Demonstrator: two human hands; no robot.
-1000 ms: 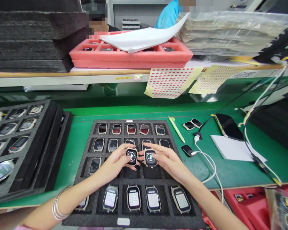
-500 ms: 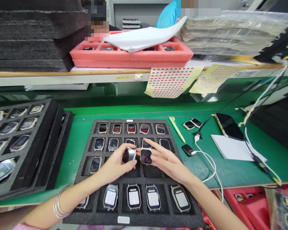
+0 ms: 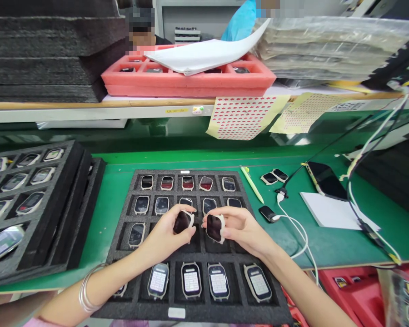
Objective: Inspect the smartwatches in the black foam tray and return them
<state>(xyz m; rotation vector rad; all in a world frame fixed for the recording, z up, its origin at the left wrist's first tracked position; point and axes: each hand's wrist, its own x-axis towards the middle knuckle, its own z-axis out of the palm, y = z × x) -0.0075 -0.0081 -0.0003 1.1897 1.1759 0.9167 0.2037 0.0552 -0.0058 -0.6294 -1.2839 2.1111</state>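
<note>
My left hand (image 3: 171, 230) is closed around a smartwatch case (image 3: 183, 222) with a dark screen. Between the thumb and fingers of my right hand (image 3: 240, 227) sits a second strapless smartwatch case (image 3: 214, 228), its dark screen tilted toward me. Both are held just above a black foam tray (image 3: 204, 313), a small gap between them. Watch cases with dark screens fill the tray's back rows, such as this one (image 3: 136, 235) at the left of the third row. In the front row several watches (image 3: 191, 279) show lit white screens. My hands hide some middle compartments.
More foam trays with watches (image 3: 59, 227) are stacked at left. Right of my tray lie a green pen (image 3: 252, 184), two small watch cases (image 3: 274, 176), a cabled black device (image 3: 267, 213), white paper (image 3: 334, 211) and a phone (image 3: 325, 180). A shelf holds a pink foam tray (image 3: 187, 86); a person sits beyond.
My right hand has turned its watch case to an angle and shifted it slightly right, gripping it by the edge. My left hand keeps its watch in nearly the same place.
</note>
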